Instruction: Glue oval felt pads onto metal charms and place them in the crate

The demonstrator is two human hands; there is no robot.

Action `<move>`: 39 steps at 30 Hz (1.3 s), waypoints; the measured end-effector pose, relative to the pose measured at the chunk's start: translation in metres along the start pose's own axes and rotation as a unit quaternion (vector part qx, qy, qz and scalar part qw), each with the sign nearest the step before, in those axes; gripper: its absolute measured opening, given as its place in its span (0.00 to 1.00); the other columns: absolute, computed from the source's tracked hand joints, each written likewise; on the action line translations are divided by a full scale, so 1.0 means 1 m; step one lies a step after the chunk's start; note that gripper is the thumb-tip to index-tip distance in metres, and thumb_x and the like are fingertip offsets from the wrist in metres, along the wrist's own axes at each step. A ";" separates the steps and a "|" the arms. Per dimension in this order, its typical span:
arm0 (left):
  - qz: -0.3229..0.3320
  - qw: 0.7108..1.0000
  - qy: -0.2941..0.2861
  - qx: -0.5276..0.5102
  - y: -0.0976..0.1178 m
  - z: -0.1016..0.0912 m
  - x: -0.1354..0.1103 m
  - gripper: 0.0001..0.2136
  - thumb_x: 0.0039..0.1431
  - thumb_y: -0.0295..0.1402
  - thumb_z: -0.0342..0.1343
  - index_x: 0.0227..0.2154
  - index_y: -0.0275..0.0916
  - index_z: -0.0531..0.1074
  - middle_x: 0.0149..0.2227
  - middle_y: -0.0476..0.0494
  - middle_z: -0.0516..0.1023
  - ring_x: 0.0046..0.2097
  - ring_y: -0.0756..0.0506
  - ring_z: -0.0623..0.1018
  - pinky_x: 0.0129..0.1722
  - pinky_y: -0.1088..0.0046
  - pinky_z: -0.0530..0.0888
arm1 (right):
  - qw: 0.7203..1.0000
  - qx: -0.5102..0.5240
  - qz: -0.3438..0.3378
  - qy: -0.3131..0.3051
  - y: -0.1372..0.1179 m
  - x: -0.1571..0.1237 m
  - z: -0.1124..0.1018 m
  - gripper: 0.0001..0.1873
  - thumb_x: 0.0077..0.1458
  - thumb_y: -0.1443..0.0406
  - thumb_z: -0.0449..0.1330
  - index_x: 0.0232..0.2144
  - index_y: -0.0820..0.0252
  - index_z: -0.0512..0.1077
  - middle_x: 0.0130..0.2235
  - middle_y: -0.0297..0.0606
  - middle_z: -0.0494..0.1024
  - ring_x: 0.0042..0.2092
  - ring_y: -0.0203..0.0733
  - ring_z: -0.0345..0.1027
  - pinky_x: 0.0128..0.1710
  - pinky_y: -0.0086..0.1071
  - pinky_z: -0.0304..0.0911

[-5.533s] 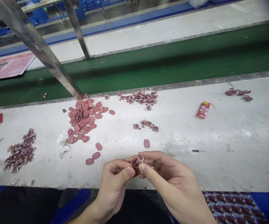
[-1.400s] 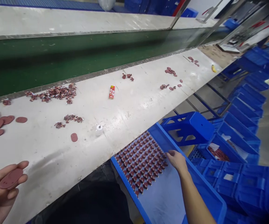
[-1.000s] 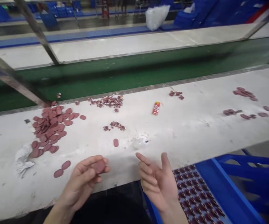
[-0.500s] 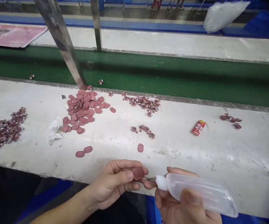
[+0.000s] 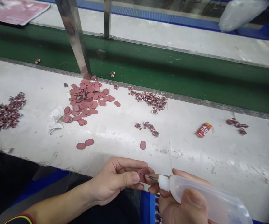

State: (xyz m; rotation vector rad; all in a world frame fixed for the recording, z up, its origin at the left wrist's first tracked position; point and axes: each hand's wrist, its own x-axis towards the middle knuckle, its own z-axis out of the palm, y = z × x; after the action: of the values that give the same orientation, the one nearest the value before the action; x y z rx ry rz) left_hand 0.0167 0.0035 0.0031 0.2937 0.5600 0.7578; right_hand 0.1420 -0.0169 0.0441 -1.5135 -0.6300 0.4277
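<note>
Between thumb and fingers, my left hand [image 5: 122, 177] pinches a reddish-brown oval disc [image 5: 144, 175] with small marks on its face. My right hand [image 5: 185, 202] is wrapped round a translucent squeeze bottle [image 5: 209, 196] with a white cap. The bottle's thin dark nozzle [image 5: 151, 177] points left, its tip at the disc's face; whether it touches I cannot tell. Just beyond my hands, a similar disc [image 5: 143, 145] lies on the white table [image 5: 115, 149]. Two more discs [image 5: 85, 144] lie side by side to the left.
A heap of discs [image 5: 87, 98] lies by a metal post [image 5: 76, 40], near a crumpled white cloth [image 5: 55, 119]. Small brown-and-white pieces form piles [image 5: 6, 115] at left and back [image 5: 151, 101]. A red tube-like item [image 5: 203, 130] lies right. Behind runs a green belt [image 5: 136, 62].
The camera view has shifted and tilted. The nozzle tip has gone from the disc's lower edge to over its face. Both hands keep their holds.
</note>
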 end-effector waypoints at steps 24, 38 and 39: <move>0.001 1.000 0.004 -0.001 0.002 0.001 -0.001 0.19 0.49 0.41 0.74 0.43 0.41 0.84 0.44 0.40 0.87 0.39 0.49 0.85 0.39 0.80 0.79 | 0.997 -0.044 -0.038 0.057 0.003 -0.003 0.001 0.07 0.49 0.65 0.66 0.22 0.59 0.75 0.30 0.39 0.78 0.20 0.37 0.61 0.17 0.36 0.58; 0.012 1.000 -0.002 0.015 0.002 0.002 0.000 0.16 0.52 0.39 0.73 0.43 0.43 0.84 0.44 0.42 0.87 0.39 0.50 0.85 0.39 0.80 0.80 | 0.997 -0.004 -0.071 0.015 0.004 -0.002 0.001 0.11 0.53 0.59 0.68 0.26 0.60 0.77 0.22 0.35 0.73 0.17 0.35 0.59 0.15 0.35 0.58; 0.012 1.000 -0.002 0.017 0.002 0.002 0.000 0.16 0.52 0.39 0.73 0.43 0.43 0.84 0.44 0.42 0.87 0.39 0.50 0.85 0.39 0.80 0.80 | 0.998 -0.013 -0.067 0.003 0.003 -0.002 -0.001 0.11 0.54 0.59 0.68 0.26 0.59 0.76 0.22 0.36 0.74 0.17 0.36 0.60 0.16 0.36 0.59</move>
State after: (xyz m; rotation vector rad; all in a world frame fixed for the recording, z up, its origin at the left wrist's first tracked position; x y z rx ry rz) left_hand 0.0168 0.0051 0.0058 0.3325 0.5676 0.7711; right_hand 0.1416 -0.0183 0.0406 -1.4871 -0.7300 0.3135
